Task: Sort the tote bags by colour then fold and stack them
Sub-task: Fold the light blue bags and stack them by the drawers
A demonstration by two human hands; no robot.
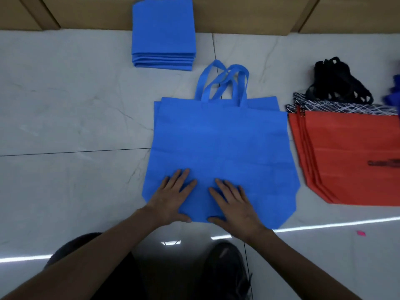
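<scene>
A blue tote bag (220,144) lies flat and unfolded on the pale tiled floor, handles (223,83) pointing away from me; the edge of a second blue bag shows beneath it. My left hand (173,198) and my right hand (233,204) press flat on its near bottom edge, fingers straight and spread. A stack of folded blue bags (163,33) sits at the far side. To the right lies a pile of red-orange tote bags (346,156) with black-and-white patterned tops and black handles (337,83).
A wooden wall base (259,14) runs along the far edge. A dark blue item (392,92) shows at the right border. My shoe (225,269) and dark trousers are at the bottom. A pink scrap (361,233) lies on the floor.
</scene>
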